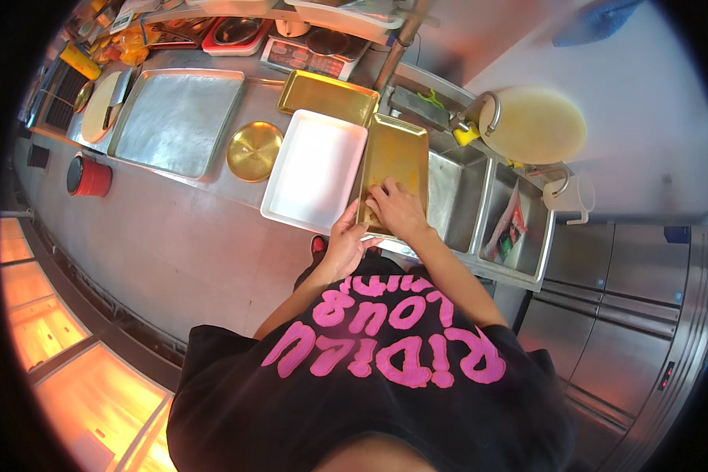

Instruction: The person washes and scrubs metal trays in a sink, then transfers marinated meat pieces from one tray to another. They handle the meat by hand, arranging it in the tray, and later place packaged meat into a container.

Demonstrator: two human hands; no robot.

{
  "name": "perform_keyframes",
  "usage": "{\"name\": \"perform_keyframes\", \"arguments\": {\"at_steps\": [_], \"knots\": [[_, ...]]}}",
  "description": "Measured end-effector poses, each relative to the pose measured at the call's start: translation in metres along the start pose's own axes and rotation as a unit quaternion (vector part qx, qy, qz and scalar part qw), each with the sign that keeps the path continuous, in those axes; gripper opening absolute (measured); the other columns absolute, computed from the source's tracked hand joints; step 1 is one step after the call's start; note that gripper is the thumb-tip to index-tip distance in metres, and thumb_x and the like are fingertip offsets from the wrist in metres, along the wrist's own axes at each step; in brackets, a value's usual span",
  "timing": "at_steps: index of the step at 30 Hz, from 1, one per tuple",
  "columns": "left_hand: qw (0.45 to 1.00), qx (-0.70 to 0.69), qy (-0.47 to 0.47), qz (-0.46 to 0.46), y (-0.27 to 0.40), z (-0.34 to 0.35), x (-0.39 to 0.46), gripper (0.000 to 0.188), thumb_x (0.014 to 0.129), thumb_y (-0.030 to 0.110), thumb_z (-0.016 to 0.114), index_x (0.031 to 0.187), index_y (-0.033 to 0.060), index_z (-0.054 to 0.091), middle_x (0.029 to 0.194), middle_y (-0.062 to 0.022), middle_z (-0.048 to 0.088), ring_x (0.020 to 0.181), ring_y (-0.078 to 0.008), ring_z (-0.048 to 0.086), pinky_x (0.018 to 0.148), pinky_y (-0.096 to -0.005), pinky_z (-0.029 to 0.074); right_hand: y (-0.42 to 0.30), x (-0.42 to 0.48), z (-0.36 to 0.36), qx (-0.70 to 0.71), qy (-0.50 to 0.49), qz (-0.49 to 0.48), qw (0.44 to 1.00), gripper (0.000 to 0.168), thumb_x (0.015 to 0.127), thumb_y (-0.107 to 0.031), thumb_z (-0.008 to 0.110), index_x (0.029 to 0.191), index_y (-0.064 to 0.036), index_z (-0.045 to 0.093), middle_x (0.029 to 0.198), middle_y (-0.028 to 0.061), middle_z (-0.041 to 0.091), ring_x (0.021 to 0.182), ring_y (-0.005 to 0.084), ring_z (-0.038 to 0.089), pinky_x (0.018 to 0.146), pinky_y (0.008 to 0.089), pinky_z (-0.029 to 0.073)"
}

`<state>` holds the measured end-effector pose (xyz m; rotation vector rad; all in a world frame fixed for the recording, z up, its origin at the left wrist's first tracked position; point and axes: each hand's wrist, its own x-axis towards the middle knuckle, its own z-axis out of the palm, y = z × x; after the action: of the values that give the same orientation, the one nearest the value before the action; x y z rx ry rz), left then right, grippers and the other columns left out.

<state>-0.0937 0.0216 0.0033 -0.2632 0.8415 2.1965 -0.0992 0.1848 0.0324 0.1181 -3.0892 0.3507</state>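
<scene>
A gold metal tray [396, 147] with yellowish smears on its bottom lies tilted at the left edge of the sink. My left hand [347, 243] grips its near left corner, thumb on the rim and fingers underneath. Inside the tray's near end, my right hand [398, 209] has its fingers bent down against the bottom; whether they pinch anything is hidden. Directly left is a white plastic tray [315, 171] with nothing in it. Behind that sits a second gold tray [329, 97]. A round gold plate [255, 151] rests further left.
A steel sink basin [457, 194] is on the right; the basin beyond holds a plastic bag [507, 230]. Faucets [491, 115] rise behind. A large metal baking tray [177, 121], a knife [117, 97] on a round board [94, 118], and a scale [307, 58] occupy the counter.
</scene>
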Motion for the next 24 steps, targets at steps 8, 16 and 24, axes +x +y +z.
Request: {"name": "perform_keyframes", "arguments": {"at_steps": [8,16,24], "knots": [[0.997,0.069,-0.003,-0.023,-0.013,0.021,0.001,0.056,0.095,-0.004,0.041,0.149,0.0098,0.030,0.126,-0.0086,0.055,0.101,-0.0178,0.063,0.078,-0.0330,0.059,0.058,0.011,0.003,0.033,0.102,0.121,0.987,0.028,0.093,-0.029,0.057,0.082,-0.005,0.065,0.067,0.0168,0.066,0.062,0.0360,0.065,0.057,0.0465,0.052],[0.999,0.054,-0.006,-0.001,-0.019,0.038,0.002,0.057,0.096,-0.004,0.039,0.149,0.0125,0.030,0.129,-0.0070,0.053,0.103,-0.0159,0.060,0.081,-0.0344,0.057,0.058,-0.006,-0.033,0.060,0.126,0.033,0.990,0.028,0.088,-0.030,0.062,0.091,-0.002,0.065,0.116,0.0198,0.058,0.106,0.0374,0.055,0.087,0.0473,0.045],[0.999,0.047,-0.019,0.016,-0.030,0.048,0.003,0.058,0.095,-0.006,0.040,0.149,0.0125,0.029,0.132,-0.0067,0.052,0.104,-0.0164,0.061,0.082,-0.0353,0.058,0.050,-0.023,-0.016,0.156,0.197,0.127,0.959,0.038,0.084,-0.032,0.068,0.111,-0.007,0.059,0.129,0.0206,0.048,0.122,0.0381,0.042,0.102,0.0485,0.032]]}}
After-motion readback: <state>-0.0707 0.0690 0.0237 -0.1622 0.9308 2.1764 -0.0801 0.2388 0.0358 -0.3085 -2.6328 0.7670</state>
